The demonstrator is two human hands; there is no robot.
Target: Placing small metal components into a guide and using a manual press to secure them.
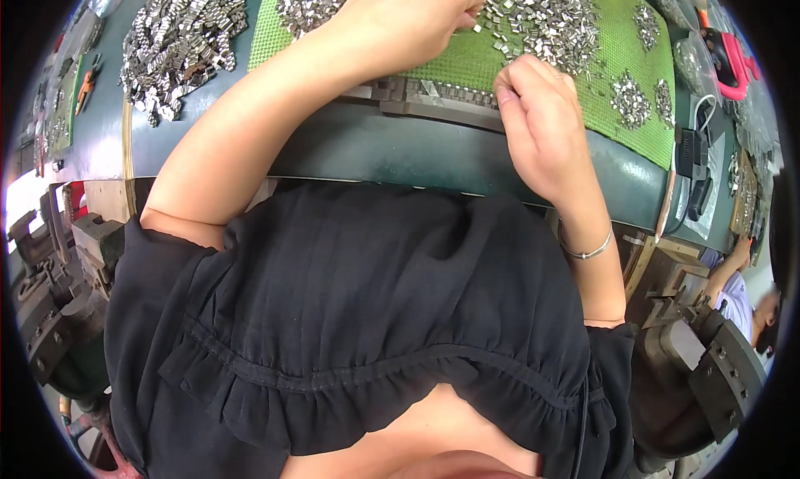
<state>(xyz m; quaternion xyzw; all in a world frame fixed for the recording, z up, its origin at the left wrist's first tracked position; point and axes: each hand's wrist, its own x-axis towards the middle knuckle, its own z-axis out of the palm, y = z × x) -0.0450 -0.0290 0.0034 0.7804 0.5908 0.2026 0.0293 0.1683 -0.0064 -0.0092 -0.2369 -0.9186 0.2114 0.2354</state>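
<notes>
My left hand (408, 21) reaches across the green textured mat (467, 67). Its fingers are curled together beside the large pile of small shiny metal pieces (542, 25), and what they hold, if anything, is hidden. At the mat's front edge lies a long grey metal bar fixture (442, 108), with a row of small metal pieces (454, 94) along it. My right hand (546, 125) is closed at the fixture's right end, its thumb against the curled fingers. Whatever might be between those fingertips cannot be made out.
Linked metal strips (187, 42) are heaped on the dark green table (375, 146) at left. Smaller piles of metal pieces (631, 100) dot the mat's right side. Beyond them are a pink-handled tool (733, 62) and a black adapter (692, 154). Another person (737, 291) is at far right.
</notes>
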